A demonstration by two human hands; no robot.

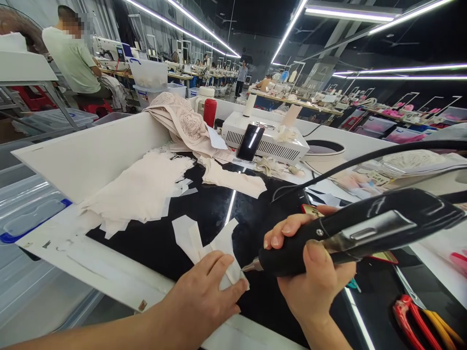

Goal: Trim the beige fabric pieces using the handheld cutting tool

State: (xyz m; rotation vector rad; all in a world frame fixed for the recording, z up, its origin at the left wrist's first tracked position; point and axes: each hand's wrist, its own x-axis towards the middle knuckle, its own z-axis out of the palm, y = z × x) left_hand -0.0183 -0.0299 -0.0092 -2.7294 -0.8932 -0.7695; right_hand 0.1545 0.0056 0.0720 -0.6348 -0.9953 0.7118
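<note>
My right hand (pixel 317 262) is wrapped round a black handheld tool (pixel 350 233) with a cable at its rear. The tool's pointed metal tip (pixel 253 265) meets the edge of a pale fabric piece (pixel 224 238). Fingers of my left hand (pixel 207 291) press this piece down on the glossy black tabletop (pixel 153 248), thumb and forefinger close to the tip. Another part of the pale fabric (pixel 186 233) spreads out beyond my left fingers. What lies under the left palm is hidden.
Beige fabric pieces (pixel 142 184) are piled at the left. Behind are a phone (pixel 250 142), a white vented box (pixel 266 136) and a red bottle (pixel 209 113). Red-handled scissors (pixel 412 316) lie at the right. A seated person (pixel 73 63) is at the far left.
</note>
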